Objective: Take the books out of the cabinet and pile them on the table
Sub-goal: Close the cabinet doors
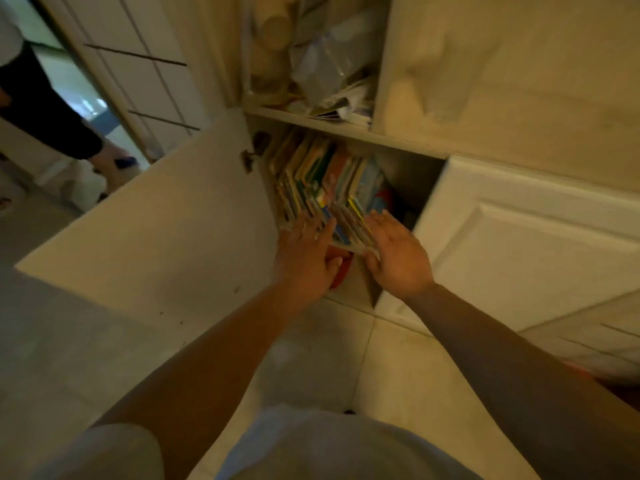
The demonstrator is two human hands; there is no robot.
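Both arms reach forward and down into the low part of the cabinet (346, 131). The left hand (306, 256) lies on the left end of the front bunch of books (325, 181), with its fingers mostly straight and laid against the book edges and its thumb tucked underneath. The right hand (398, 254) is on the right end of that bunch, fingers spread over the top and thumb curled under the near corner, so it looks like it is pinching the bunch. The picture is blurry, so I cannot tell how tight either hold is. The books stand in one packed row inside the low shelf, with their thin edges facing out. There are too many, and they are too blurry, to count. Two cabinet doors are open: the left door (166, 230) swings out wide, and the right door (519, 251) sticks out just beside the right hand. The gap between the doors is narrow, and both hands fill most of it. Something red (341, 271) sits under the books near the left thumb. The shelf above holds one messy heap of bags and papers (332, 64). The pale floor (311, 358) in front of the cabinet is open. One other person (45, 105) stands far off to the left, by a doorway.
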